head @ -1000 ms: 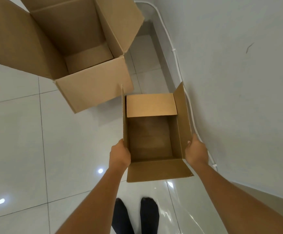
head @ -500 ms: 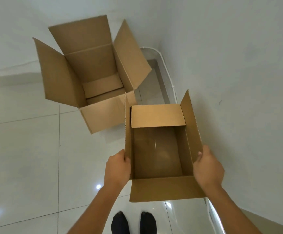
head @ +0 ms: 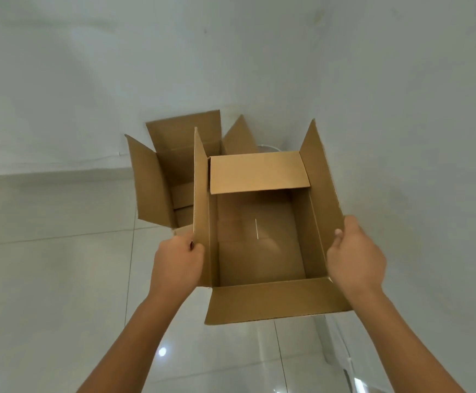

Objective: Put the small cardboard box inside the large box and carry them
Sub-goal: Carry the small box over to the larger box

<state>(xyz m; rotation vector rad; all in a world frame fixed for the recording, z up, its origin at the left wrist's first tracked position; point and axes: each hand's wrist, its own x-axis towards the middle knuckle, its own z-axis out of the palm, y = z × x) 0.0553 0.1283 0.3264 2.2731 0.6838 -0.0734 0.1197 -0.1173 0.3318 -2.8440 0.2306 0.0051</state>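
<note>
I hold the small cardboard box point(head: 262, 251) in the air in front of me, open side up, its flaps spread and its inside empty. My left hand point(head: 178, 265) grips its left wall and my right hand point(head: 354, 258) grips its right wall. The large cardboard box point(head: 157, 180) stands on the floor behind it, in the corner by the wall, flaps open. The small box hides most of the large box's right half.
White walls point(head: 401, 109) close in ahead and on the right. A glossy tiled floor point(head: 47, 293) spreads to the left and below. A white cable point(head: 341, 344) runs along the foot of the right wall.
I have lifted the small box higher and the view has tilted up. The large box now sits farther away, partly behind the small box. My feet have left the view.
</note>
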